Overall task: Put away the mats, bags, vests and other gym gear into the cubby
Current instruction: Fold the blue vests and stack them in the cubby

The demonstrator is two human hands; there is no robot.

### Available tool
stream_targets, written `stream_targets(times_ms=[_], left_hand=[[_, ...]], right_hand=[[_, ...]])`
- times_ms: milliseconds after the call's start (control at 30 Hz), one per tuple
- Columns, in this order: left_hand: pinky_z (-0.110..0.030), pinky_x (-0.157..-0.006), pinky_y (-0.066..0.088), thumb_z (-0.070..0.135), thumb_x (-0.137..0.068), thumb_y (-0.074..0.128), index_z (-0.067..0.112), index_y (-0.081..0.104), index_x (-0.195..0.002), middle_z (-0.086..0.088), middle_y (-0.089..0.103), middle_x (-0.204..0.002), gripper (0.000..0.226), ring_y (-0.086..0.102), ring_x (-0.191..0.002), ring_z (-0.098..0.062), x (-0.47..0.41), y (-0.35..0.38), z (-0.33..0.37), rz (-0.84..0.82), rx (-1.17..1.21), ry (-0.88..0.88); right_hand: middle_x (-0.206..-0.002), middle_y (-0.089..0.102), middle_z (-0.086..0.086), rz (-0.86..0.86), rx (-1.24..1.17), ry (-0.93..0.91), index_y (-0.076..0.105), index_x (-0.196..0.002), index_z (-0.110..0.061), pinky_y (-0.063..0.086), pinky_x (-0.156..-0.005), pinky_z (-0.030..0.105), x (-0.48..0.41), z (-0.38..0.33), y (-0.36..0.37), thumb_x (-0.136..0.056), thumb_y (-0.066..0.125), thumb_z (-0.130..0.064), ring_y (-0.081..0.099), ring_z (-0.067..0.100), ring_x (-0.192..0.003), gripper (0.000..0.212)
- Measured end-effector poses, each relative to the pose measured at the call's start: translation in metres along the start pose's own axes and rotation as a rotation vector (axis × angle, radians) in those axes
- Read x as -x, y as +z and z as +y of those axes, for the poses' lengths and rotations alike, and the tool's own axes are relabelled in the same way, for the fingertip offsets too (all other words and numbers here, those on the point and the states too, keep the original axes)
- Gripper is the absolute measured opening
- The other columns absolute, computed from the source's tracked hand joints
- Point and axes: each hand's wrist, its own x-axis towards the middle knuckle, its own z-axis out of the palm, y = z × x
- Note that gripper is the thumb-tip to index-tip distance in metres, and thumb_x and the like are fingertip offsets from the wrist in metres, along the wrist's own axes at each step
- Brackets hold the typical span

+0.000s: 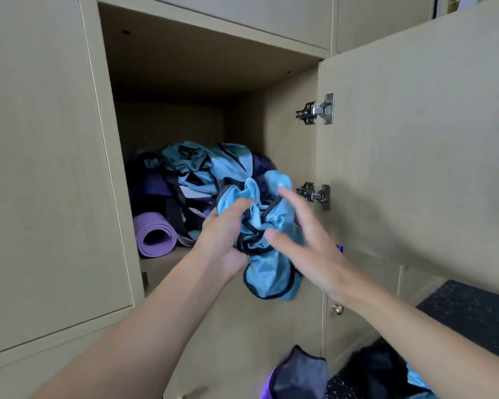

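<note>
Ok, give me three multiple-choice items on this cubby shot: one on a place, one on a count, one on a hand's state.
1. Where does the rolled purple mat lie?
A. On the floor below
B. In the cubby, at the left of its shelf
C. On a bench

2. How many metal hinges show on the open door?
A. One
B. Two
C. Four

3. What is the left hand doing?
A. Gripping the blue vest
B. Hanging idle
C. Pressing the door

Answers: 1 B, the mat's rolled end faces out from the shelf's left side; 2 B, one hinge sits above the other on the door's edge; 3 A, its fingers curl round the bunched cloth.
</note>
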Motion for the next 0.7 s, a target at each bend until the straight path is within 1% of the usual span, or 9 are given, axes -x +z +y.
stream_targets(times_ms=[67, 133, 267, 333, 400, 467, 567, 633, 700], left_hand=[[-0.049, -0.072, 0.059, 0.010, -0.085, 0.070, 0.006, 0.059, -0.129, -0.022, 0.071, -0.112, 0.045, 0.072, -0.095, -0.038, -0.003, 0.002, 0.007, -0.027, 0.017, 0.061], [-0.053, -0.079, 0.059, 0.011, -0.084, 0.071, 0.001, 0.060, -0.124, -0.023, 0.071, -0.111, 0.042, 0.072, -0.095, -0.037, -0.001, 0.008, 0.011, -0.075, -0.056, 0.082], [-0.045, -0.078, 0.060, 0.008, -0.085, 0.068, -0.001, 0.064, -0.114, -0.020, 0.074, -0.100, 0.031, 0.072, -0.082, -0.032, 0.000, 0.008, 0.011, -0.077, -0.365, 0.192], [-0.043, -0.076, 0.060, 0.009, -0.080, 0.071, 0.010, 0.064, -0.110, -0.014, 0.074, -0.097, 0.030, 0.070, -0.081, -0.027, -0.005, 0.003, 0.010, -0.049, -0.515, 0.305], [-0.031, -0.063, 0.055, 0.012, -0.087, 0.063, 0.012, 0.060, -0.086, -0.004, 0.066, -0.073, 0.003, 0.060, -0.066, -0.017, -0.010, 0.001, 0.011, -0.085, -0.540, 0.368], [-0.018, -0.048, 0.044, 0.010, -0.098, 0.047, 0.013, 0.048, -0.067, 0.002, 0.053, -0.053, 0.031, 0.051, -0.048, -0.010, -0.014, 0.002, 0.015, -0.150, -0.459, 0.320], [-0.014, -0.044, 0.043, 0.005, -0.103, 0.035, 0.012, 0.058, -0.063, 0.003, 0.058, -0.050, 0.046, 0.054, -0.043, -0.007, -0.025, -0.005, 0.020, -0.276, -0.586, 0.301], [-0.018, -0.059, 0.051, 0.006, -0.103, 0.043, 0.019, 0.072, -0.084, 0.004, 0.072, -0.073, 0.037, 0.068, -0.064, -0.007, -0.033, -0.012, 0.024, -0.351, -0.746, 0.237], [-0.028, -0.085, 0.054, 0.010, -0.099, 0.051, 0.026, 0.065, -0.120, 0.005, 0.075, -0.108, 0.030, 0.071, -0.098, -0.009, -0.042, -0.024, 0.029, -0.358, -0.898, 0.240]], right_hand=[[-0.143, 0.048, -0.024, 0.092, -0.348, 0.259, 0.036, -0.136, -0.056, 0.047, -0.099, 0.030, 0.008, 0.004, -0.001, -0.088, 0.058, -0.060, 0.050, -0.005, -0.125, 0.053], [-0.133, 0.062, -0.011, -0.030, -0.669, 0.572, 0.053, -0.131, -0.047, 0.048, -0.099, 0.053, 0.008, 0.012, 0.002, -0.082, 0.041, -0.080, 0.061, 0.015, -0.119, 0.060], [-0.134, 0.062, 0.011, -0.131, -1.024, 0.525, 0.064, -0.128, -0.017, 0.030, -0.114, 0.059, -0.001, 0.007, 0.015, -0.098, 0.044, -0.054, 0.054, 0.032, -0.128, 0.052], [-0.133, 0.062, 0.014, -0.009, -0.937, 0.436, 0.059, -0.130, -0.012, 0.039, -0.111, 0.052, -0.013, 0.000, 0.020, -0.100, 0.047, -0.044, 0.054, 0.034, -0.129, 0.046], [-0.134, 0.062, 0.009, 0.060, -0.840, 0.384, 0.049, -0.138, -0.019, 0.045, -0.106, 0.049, -0.025, -0.001, 0.022, -0.086, 0.061, -0.062, 0.059, 0.028, -0.124, 0.069], [-0.130, 0.065, -0.002, 0.077, -0.720, 0.329, 0.041, -0.141, -0.032, 0.048, -0.104, 0.046, -0.031, -0.001, 0.027, -0.066, 0.076, -0.067, 0.064, 0.018, -0.117, 0.090], [-0.118, 0.070, -0.007, 0.222, -0.548, 0.240, 0.046, -0.136, -0.031, 0.052, -0.099, 0.040, -0.044, 0.006, 0.036, -0.075, 0.083, -0.038, 0.069, 0.011, -0.105, 0.072], [-0.109, 0.072, -0.007, 0.397, -0.463, 0.187, 0.056, -0.126, -0.026, 0.055, -0.095, 0.037, -0.060, 0.016, 0.037, -0.077, 0.082, -0.025, 0.070, 0.009, -0.099, 0.056], [-0.104, 0.073, -0.008, 0.498, -0.352, 0.148, 0.061, -0.120, -0.024, 0.056, -0.093, 0.036, -0.079, 0.026, 0.033, -0.076, 0.082, -0.023, 0.070, 0.007, -0.095, 0.049]])
